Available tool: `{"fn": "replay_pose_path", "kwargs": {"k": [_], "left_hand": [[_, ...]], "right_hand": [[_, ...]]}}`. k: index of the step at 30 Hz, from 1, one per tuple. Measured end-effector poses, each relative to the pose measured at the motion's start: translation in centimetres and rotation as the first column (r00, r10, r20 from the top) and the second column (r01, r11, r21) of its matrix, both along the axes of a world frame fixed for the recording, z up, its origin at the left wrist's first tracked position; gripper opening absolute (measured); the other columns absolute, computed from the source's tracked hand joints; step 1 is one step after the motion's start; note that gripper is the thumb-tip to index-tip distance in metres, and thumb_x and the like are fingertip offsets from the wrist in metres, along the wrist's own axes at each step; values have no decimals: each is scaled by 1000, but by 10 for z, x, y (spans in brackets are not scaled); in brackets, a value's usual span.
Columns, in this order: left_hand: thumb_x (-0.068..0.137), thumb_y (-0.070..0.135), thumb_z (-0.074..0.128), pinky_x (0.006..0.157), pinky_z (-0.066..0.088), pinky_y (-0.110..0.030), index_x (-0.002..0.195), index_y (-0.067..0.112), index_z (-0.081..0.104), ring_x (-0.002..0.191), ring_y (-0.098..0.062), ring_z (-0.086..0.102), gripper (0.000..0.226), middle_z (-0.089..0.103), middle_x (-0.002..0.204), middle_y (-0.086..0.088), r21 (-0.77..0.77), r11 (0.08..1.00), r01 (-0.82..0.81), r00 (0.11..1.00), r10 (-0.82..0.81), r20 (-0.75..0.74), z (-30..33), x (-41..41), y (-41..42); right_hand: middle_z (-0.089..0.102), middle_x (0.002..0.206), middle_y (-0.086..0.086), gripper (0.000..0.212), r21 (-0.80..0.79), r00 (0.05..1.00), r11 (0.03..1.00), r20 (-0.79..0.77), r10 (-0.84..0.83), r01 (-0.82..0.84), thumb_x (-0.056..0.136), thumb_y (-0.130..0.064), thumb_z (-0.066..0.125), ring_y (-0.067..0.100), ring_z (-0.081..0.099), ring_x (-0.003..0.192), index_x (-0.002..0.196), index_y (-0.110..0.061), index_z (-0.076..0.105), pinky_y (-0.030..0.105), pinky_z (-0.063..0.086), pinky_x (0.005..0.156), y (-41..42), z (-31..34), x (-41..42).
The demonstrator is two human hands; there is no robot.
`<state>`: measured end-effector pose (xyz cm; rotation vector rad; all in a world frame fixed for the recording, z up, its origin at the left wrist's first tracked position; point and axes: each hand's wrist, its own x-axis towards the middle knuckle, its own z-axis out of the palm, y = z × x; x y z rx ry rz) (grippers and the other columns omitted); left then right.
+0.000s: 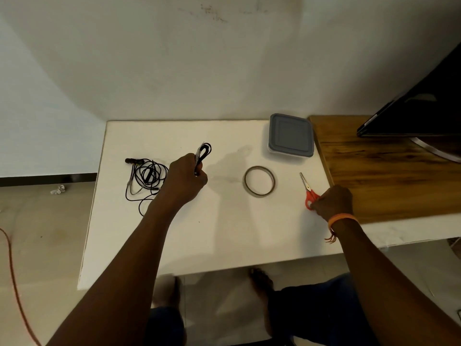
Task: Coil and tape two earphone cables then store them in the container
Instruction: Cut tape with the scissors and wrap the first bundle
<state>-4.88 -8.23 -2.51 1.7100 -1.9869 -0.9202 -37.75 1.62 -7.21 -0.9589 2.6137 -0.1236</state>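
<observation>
Earphone coil (pixel 203 153), taped, was gripped in left hand (pixel 185 177) just beside loose cable (pixel 146 178); right hand (pixel 333 202) was closed on scissors (pixel 308 192) — coil should be kept tight, lid of container (pixel 290 136) opened first.

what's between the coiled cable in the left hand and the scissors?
The tape roll lies flat on the white table, between the coiled cable gripped by the left hand and the scissors at the right hand. Head view shows it.
</observation>
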Motion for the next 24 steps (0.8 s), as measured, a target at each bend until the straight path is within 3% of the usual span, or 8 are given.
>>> {"fn": "replay_pose_path", "kwargs": {"k": [6,10,11,13,15,16,21,24], "left_hand": [[86,7,57,55,31,-15,82,7,51,67,-18,46,7,49,70,3,-30,1000,9,1000,-9,19,-4,-2,1],[86,8,57,52,31,-17,80,9,50,62,-14,45,10,49,68,4,-23,1000,-8,1000,9,21,-5,-2,0],[86,9,58,52,31,-17,80,10,49,60,-10,45,10,49,67,5,-16,1000,-11,1000,12,18,-4,-2,0],[85,9,58,51,31,-18,79,10,49,60,-7,44,11,49,67,6,-2,1000,-20,1000,20,12,-3,-1,0],[85,9,59,52,31,-19,78,11,48,60,-7,44,13,49,67,6,1,1000,-31,999,31,8,-4,-1,-1],[84,9,59,52,31,-19,77,12,47,60,-7,44,14,49,67,6,1,999,-36,999,35,7,-4,0,-2],[85,9,59,51,29,-14,78,12,47,61,-13,44,14,47,67,8,-25,1000,-11,1000,12,14,-6,2,-2],[86,8,58,54,31,-22,80,11,48,68,-18,45,13,46,68,7,-33,999,15,1000,-15,15,-5,2,-1]], "right_hand": [[65,101,23,54,21,992,998,-104,66,-64,84,-37,71,35,65,94,110,9,59,36,52,77,1,5,19],[67,82,17,33,-206,933,963,346,-95,175,81,-27,75,29,64,73,88,4,68,33,52,70,-5,24,34],[67,80,16,25,-248,805,909,577,-139,335,84,-23,72,27,65,72,85,1,67,34,54,69,-6,34,46],[66,77,15,14,-114,315,769,942,-118,629,89,-13,65,25,69,70,82,0,65,34,59,63,-5,54,78],[66,68,11,15,104,-33,741,993,-110,664,88,-12,64,22,71,63,78,-2,65,27,57,51,-2,63,108],[66,68,9,17,163,-79,774,986,-144,611,84,-18,69,21,72,63,77,-3,65,24,55,47,1,63,121],[73,89,6,39,178,57,930,977,-206,323,71,-45,75,22,73,85,85,-9,67,25,54,48,8,51,149],[74,101,7,44,190,10,947,980,-199,258,77,-44,70,23,72,93,98,-5,68,26,56,50,6,47,145]]}}
